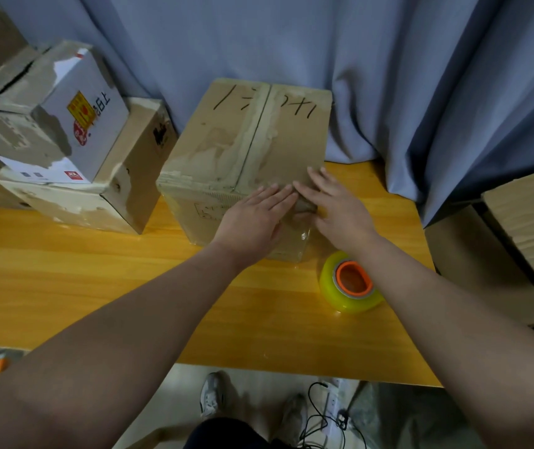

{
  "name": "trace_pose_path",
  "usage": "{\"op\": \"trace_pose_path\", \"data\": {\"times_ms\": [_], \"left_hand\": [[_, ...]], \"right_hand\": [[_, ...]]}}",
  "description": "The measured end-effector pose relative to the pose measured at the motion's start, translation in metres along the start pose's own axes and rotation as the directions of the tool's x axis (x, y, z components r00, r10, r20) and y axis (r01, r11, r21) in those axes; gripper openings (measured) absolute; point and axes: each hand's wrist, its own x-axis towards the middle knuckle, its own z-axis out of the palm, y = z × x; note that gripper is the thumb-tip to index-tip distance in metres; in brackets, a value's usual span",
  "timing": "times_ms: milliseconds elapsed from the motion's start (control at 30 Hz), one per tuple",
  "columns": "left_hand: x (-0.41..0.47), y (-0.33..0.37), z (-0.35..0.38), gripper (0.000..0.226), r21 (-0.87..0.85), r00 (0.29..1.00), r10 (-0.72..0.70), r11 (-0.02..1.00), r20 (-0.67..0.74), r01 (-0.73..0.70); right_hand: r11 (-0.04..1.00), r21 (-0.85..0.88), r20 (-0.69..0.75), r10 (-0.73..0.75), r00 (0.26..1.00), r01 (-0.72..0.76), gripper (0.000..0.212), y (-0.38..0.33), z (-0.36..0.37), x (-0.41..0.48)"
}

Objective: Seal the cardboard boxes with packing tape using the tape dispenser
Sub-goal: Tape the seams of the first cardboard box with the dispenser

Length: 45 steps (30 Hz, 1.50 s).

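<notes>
A blue curtain (259,43) hangs behind the whole scene and closes off the far edge of the yellow bench (97,286). At the bench's far left corner sits a stack of boxes (81,157), worn and scuffed. It is pushed aside, probably so it does not get in the way of the working space.

The cardboard box (259,131) in hand stands near the middle of the far edge, close against the curtain. Its top flaps are shut and meet in a seam that runs away from the person. A glossy film that looks like clear tape (291,241) covers the near face towards its right corner.

Both hands lie on the box's near top edge, right of the seam. The left hand (252,218) is flat, its fingers straight and close together, with the palm over the rim and the upper near face. The right hand (337,209) is flat too, its fingers slightly fanned across the top. The fingertips of the two hands nearly meet. This looks like pressing and smoothing a strip over the edge so that it sticks, which needs two flat palms and no tool.

That would explain the tape dispenser (351,283), a yellowish roll on an orange core. It lies on its side towards the bench's near right, just beside the right forearm. Nothing holds it, and it is close enough for the right hand to pick up for the next strip.
</notes>
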Motion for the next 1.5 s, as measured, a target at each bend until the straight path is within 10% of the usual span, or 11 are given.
{"op": "trace_pose_path", "data": {"times_ms": [200,700,1000,1233,1500], "left_hand": [[0.001,-0.002,0.003,0.049,-0.016,0.999,-0.013,1.0,-0.033,0.012],[-0.032,-0.088,-0.014,0.06,0.103,0.999,0.023,0.994,0.03,-0.026],[-0.06,-0.196,-0.036,0.07,0.054,0.993,0.063,0.996,0.097,-0.069],[-0.041,-0.215,-0.032,0.05,-0.053,0.963,0.245,0.969,0.114,-0.24],[-0.035,-0.224,-0.026,0.041,-0.046,0.937,0.342,0.939,0.065,-0.34]], "right_hand": [[0.925,-0.254,-0.21,-0.338,0.918,0.282,0.041,0.004,0.013,-0.002],[0.998,-0.031,-0.335,-0.068,0.94,0.062,0.038,-0.016,0.024,-0.011],[0.932,-0.31,-0.243,0.114,0.963,-0.188,0.071,-0.048,0.025,-0.016],[0.87,-0.492,-0.147,-0.074,0.986,-0.008,0.077,-0.151,0.065,0.039],[0.921,-0.384,-0.257,-0.036,0.966,-0.068,0.029,-0.166,0.08,0.07]]}}
